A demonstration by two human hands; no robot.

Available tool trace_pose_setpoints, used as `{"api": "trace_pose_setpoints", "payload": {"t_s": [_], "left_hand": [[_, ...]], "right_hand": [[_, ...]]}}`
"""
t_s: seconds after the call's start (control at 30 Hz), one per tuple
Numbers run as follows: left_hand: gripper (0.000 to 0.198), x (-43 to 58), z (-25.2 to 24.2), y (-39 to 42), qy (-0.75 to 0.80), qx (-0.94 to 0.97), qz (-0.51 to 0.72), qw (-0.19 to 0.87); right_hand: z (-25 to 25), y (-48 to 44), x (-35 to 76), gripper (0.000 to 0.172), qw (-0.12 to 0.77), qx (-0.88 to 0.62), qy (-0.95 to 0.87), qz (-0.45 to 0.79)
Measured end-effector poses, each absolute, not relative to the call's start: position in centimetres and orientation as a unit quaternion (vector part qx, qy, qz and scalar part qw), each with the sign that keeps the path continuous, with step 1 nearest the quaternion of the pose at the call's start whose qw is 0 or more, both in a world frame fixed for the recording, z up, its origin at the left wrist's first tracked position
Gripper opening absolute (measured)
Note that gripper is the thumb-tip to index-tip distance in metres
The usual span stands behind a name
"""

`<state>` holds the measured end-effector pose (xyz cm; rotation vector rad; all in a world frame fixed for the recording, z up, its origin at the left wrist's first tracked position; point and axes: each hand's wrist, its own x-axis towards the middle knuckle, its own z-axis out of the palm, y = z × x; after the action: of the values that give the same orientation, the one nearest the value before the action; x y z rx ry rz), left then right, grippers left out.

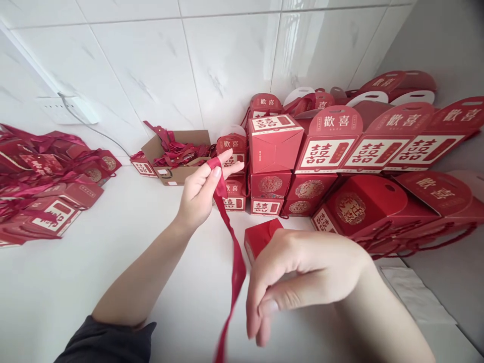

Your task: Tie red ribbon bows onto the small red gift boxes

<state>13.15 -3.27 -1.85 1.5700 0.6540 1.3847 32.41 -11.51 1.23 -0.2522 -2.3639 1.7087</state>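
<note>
My left hand (pixel 200 191) is raised over the white table, pinching the upper end of a dark red ribbon (pixel 233 252) between thumb and fingers. The ribbon hangs down and runs off the bottom edge of the picture. My right hand (pixel 302 275) hovers low in front, its fingers curled and pinched, right beside the ribbon's middle; I cannot make out whether it grips the ribbon. Partly hidden behind my right hand, a small red box (pixel 259 239) rests on the table.
Folded red gift boxes (pixel 328 146) with white labels are stacked against the tiled wall at the right. An open cardboard carton (pixel 177 154) holds several red ribbons. Ribboned red boxes (pixel 49 196) pile up at the left. A wall socket (pixel 81 108) with a cable sits above.
</note>
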Motion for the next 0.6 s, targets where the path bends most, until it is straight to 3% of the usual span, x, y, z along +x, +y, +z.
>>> {"api": "trace_pose_setpoints", "payload": {"t_s": [0.1,0.2,0.3,0.37,0.43,0.53,0.6], "left_hand": [[0.043,12.8,-1.5,-3.6,0.271,0.646,0.532,0.475],[0.037,12.4,-0.9,-4.4,0.287,0.644,0.515,0.488],[0.032,12.0,-0.1,-5.4,0.285,0.635,0.483,0.531],[0.028,12.0,0.2,-6.1,0.275,0.626,0.440,0.582],[0.026,12.0,0.5,-6.9,0.267,0.614,0.409,0.620],[0.026,12.2,0.6,-7.7,0.268,0.600,0.426,0.622],[0.028,12.4,0.5,-7.8,0.272,0.597,0.469,0.591]], "right_hand": [[1.3,-11.7,32.9,0.027,0.153,-0.244,-0.836,0.466],[0.0,-10.5,32.8,0.019,0.314,-0.410,-0.766,0.382],[-1.9,-8.5,31.6,0.031,0.431,-0.388,-0.694,0.427],[-3.1,-7.5,30.6,0.049,0.461,-0.341,-0.684,0.451],[-3.9,-7.0,29.8,0.056,0.472,-0.317,-0.685,0.455],[-4.1,-7.1,29.2,0.031,0.442,-0.323,-0.703,0.455],[-3.9,-7.4,29.1,0.025,0.414,-0.311,-0.699,0.493]]}}
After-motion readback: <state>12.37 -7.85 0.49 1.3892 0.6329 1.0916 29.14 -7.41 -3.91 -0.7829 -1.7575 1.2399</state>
